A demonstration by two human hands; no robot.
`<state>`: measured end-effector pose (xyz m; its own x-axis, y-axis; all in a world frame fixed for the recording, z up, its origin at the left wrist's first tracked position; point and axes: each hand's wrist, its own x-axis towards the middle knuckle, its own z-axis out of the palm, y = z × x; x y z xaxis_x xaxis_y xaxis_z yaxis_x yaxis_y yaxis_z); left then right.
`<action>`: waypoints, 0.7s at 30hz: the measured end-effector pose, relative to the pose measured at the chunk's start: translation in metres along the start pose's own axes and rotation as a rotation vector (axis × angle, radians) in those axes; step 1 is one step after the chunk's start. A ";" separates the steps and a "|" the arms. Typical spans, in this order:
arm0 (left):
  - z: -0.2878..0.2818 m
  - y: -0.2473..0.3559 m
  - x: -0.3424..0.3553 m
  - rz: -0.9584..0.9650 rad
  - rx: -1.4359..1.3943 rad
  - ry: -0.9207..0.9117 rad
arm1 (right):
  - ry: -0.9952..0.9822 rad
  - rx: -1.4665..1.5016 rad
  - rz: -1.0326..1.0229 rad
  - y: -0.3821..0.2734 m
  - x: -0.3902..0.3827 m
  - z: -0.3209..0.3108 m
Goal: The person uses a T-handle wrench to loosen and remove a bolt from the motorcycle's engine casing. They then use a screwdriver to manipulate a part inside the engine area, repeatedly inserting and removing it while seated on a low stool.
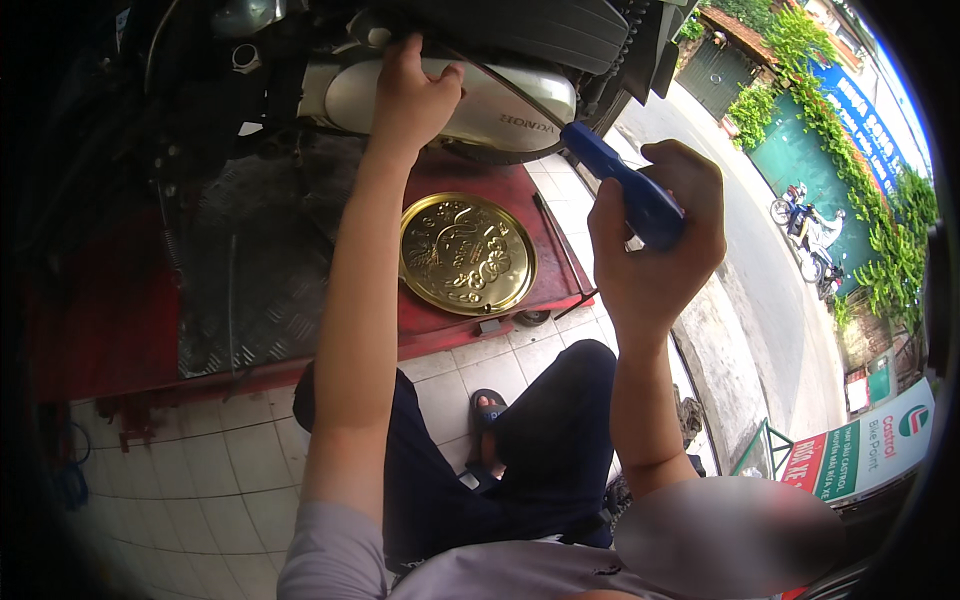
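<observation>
My right hand (655, 240) is closed round the blue handle (615, 170) of a long screwdriver. Its metal shaft (510, 86) slants up-left, above the silver side cover (500, 110) of a motorbike, toward dark parts under the black body panel (545, 30). My left hand (410, 105) is raised at the upper end of that cover, its fingers curled near the far end of the shaft; what they hold, if anything, is hidden. Below the cover a round gold metal tray (468, 251) lies on the red lift platform (548, 262).
The platform has a dark tread plate (255, 300) and stands on white floor tiles (200, 460) around my legs. At right are a road (745, 260), two or more parked motorbikes (805, 235) before a green wall with plants, and a signboard (870, 440) at the lower right.
</observation>
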<state>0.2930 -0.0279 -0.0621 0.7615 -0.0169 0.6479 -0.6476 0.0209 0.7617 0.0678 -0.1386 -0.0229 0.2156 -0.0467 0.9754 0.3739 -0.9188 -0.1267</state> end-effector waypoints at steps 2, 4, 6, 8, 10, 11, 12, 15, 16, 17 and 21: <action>-0.003 0.007 -0.001 -0.081 -0.056 -0.039 | 0.002 0.021 -0.056 0.004 0.002 0.002; -0.005 0.010 -0.001 -0.103 -0.084 -0.043 | -0.044 0.066 0.028 0.002 0.002 0.000; -0.005 0.010 -0.002 -0.072 -0.086 -0.016 | -0.139 0.135 0.260 -0.008 0.000 -0.007; -0.006 0.015 -0.005 -0.040 -0.116 -0.029 | -0.086 0.088 0.090 -0.003 -0.001 -0.001; -0.007 0.024 -0.009 -0.070 -0.169 -0.055 | -0.123 0.061 0.154 -0.010 -0.005 -0.005; -0.008 0.021 -0.007 -0.070 -0.187 -0.065 | -0.090 0.062 0.087 -0.009 -0.004 -0.004; -0.011 0.018 -0.003 -0.070 -0.204 -0.075 | -0.057 0.064 0.020 -0.007 -0.002 -0.002; -0.012 0.020 -0.004 -0.095 -0.227 -0.087 | -0.024 0.060 -0.107 0.006 0.000 0.002; -0.012 0.022 -0.005 -0.107 -0.231 -0.088 | -0.064 0.045 -0.082 0.006 -0.001 0.000; -0.013 0.023 -0.005 -0.107 -0.251 -0.084 | -0.101 0.037 -0.060 0.004 -0.002 -0.001; -0.017 0.026 -0.004 -0.108 -0.266 -0.093 | -0.224 0.026 0.157 -0.011 0.000 -0.010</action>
<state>0.2737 -0.0102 -0.0455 0.8121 -0.1247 0.5701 -0.5237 0.2752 0.8062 0.0548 -0.1320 -0.0192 0.4658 -0.0972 0.8795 0.3426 -0.8966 -0.2805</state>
